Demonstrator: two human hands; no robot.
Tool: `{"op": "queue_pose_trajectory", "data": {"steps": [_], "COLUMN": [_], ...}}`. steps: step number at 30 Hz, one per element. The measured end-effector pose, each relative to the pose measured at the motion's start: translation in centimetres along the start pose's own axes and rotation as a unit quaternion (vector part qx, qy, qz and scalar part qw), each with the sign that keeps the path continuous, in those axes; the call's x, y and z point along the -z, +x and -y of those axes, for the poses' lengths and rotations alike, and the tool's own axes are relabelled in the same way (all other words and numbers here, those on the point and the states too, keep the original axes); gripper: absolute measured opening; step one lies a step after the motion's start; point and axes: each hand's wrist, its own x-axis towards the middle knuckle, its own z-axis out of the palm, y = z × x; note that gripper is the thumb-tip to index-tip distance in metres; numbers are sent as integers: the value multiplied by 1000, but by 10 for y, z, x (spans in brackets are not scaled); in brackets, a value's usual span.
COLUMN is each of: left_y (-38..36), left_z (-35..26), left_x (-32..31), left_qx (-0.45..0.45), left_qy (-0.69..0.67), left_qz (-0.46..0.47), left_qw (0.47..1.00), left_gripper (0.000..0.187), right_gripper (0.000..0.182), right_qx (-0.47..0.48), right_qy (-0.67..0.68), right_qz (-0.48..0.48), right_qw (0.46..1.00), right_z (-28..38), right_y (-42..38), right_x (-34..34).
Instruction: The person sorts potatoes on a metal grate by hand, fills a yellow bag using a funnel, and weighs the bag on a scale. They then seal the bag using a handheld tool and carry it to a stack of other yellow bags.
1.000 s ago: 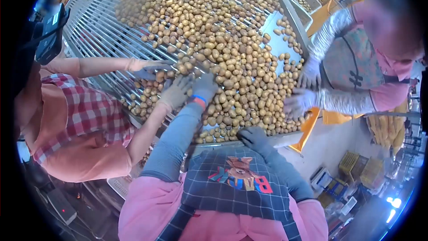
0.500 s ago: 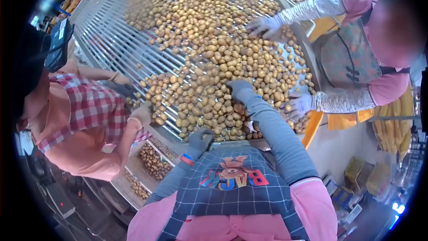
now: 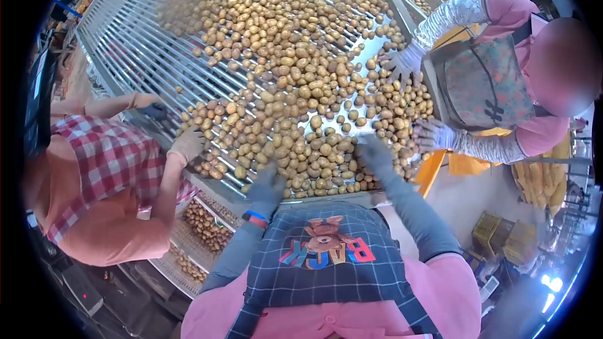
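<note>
Many small potatoes [image 3: 320, 81] lie spread over a slatted metal sorting table [image 3: 132, 37]. My left hand [image 3: 266, 187], in a grey glove with a red and blue band at the wrist, touches the potatoes by the near edge. Its fingers point forward and are slightly blurred. Farther right, my right hand [image 3: 375, 158], also grey-gloved, rests against the side of the near heap with its fingers stretched out. No potato shows in its grip. Just beyond it, a patch of bare pale surface shows between the potatoes.
A co-worker's gloved hands [image 3: 408, 63] touch potatoes at the right. Another person's gloved hand [image 3: 188, 144] is on the left part of the pile. Crates of potatoes [image 3: 207, 226] stand below left. An orange chute [image 3: 430, 172] adjoins the table's right corner.
My right hand has drawn back toward me and to the right, and bare surface has appeared among the potatoes. My left hand has moved slightly forward onto the near potatoes.
</note>
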Motion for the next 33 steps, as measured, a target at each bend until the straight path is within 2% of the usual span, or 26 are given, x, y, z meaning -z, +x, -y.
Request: {"op": "queue_pose_trajectory", "data": {"steps": [1,2,3,4,6,7,8,9,10,11,12,14,15,16,18,20,22,24,25,26,27,28,30,32,33], "left_y": [4,8,15,21,47,59,74,89,115,144,152,185,199,191,157,124,85,54,38,22,11,6,7,12,19], "left_z": [-19,-35,-37,-44,-60,-69,-73,-75,-72,-66,-80,-40,-6,-1,8,14,11,0,1,3,7,12,15,12,13], "left_x": [-13,-29,-45,-57,-69,-70,-63,-55,-48,-32,11,44,46,43,37,19,3,-5,-14,-23,-30,-35,-42,-43,-44], "left_qx": [-12,-39,-112,-184,-208,-216,-217,-214,-285,-421,-375,-235,-137,-138,-135,-195,-231,-240,-239,-262,-283,-282,-297,-313,-276], "left_qy": [30,54,81,107,123,127,16,-92,-78,-124,-87,63,41,43,204,256,160,49,49,98,148,146,100,72,-44], "left_qz": [71,121,123,120,173,192,171,146,46,-105,-169,-275,-235,-235,-88,-80,-67,-28,-26,17,60,60,57,52,43], "left_qw": [997,990,983,970,955,949,961,961,954,892,907,930,961,961,966,944,957,969,970,960,946,946,948,945,959], "left_gripper": [62,66,66,66,68,68,65,64,60,59,62,65,66,66,64,62,61,62,62,60,59,59,54,50,50], "right_gripper": [34,37,30,30,23,20,20,21,22,20,20,21,25,25,26,25,23,23,23,23,22,22,22,24,24], "right_qx": [180,260,337,327,169,148,142,74,7,-53,-53,1,33,34,10,129,282,303,324,325,274,219,173,44,46], "right_qy": [-14,-87,-147,-145,-23,-54,-54,-30,-7,66,66,100,113,114,98,75,-34,2,39,39,17,-6,-45,-121,-188], "right_qz": [63,243,291,287,134,99,98,58,16,-38,-37,-84,-81,-81,-61,-19,183,220,256,258,198,136,46,138,159], "right_qw": [982,930,884,889,976,983,984,995,1000,996,996,991,990,990,993,989,941,927,910,909,941,966,983,982,968], "right_z": [-10,12,9,-5,-44,-50,-55,-48,-42,-31,-21,-2,3,17,53,74,94,72,68,62,71,79,99,116,122], "right_y": [-28,-42,-56,-59,-59,-51,-45,-41,-37,-35,-30,-10,3,15,37,34,6,-22,-29,-27,-18,-6,32,80,95], "right_x": [-17,-14,-14,-15,-20,-16,-13,-6,1,1,1,0,-8,-9,-10,-28,-54,-71,-70,-69,-50,-31,-10,-9,-19]}}
